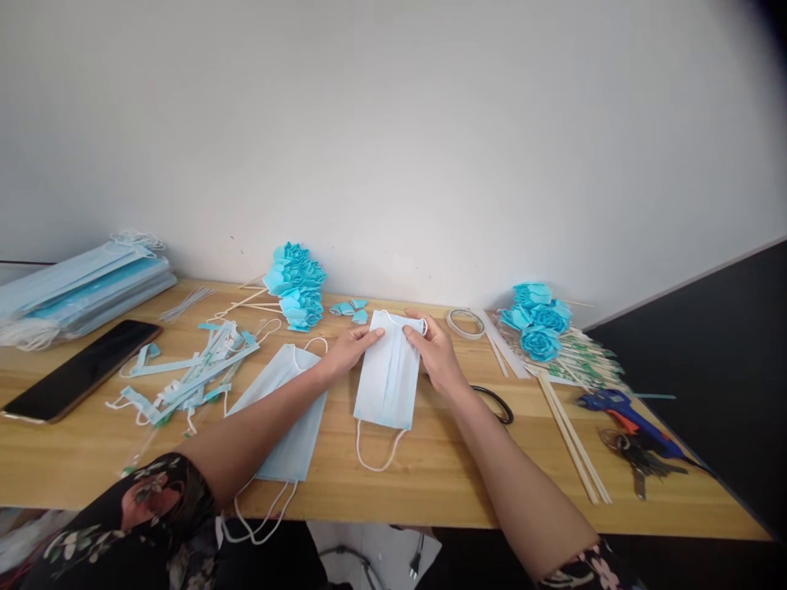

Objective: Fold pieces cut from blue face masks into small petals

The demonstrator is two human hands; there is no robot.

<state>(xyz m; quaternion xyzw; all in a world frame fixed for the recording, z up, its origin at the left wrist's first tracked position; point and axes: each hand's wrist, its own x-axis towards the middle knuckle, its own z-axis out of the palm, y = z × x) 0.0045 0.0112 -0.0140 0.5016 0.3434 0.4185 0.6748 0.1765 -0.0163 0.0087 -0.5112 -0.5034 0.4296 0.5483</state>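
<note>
A pale blue face mask (pixel 386 377) is held upright on end above the table, its white ear loop hanging at the lower edge. My left hand (pixel 352 352) pinches its upper left corner, thumb on the front. My right hand (pixel 435 348) grips the upper right side, also thumb in front, with the top loop by its fingers. Under my left forearm lies another face mask (pixel 295 447), partly covered, its loops hanging over the table edge. Black scissor-like handles (pixel 498 401) show beside my right forearm, the rest hidden.
On the wooden table (pixel 369 500) are cut mask strips (pixel 202 369), a phone (pixel 79 369), stacked masks (pixel 92 283), blue flowers (pixel 295 283), more blue flowers (pixel 539 319), a tape roll (pixel 466 323), wooden sticks (pixel 571 434), a glue gun (pixel 633 422) and keys (pixel 639 459). A wall stands behind.
</note>
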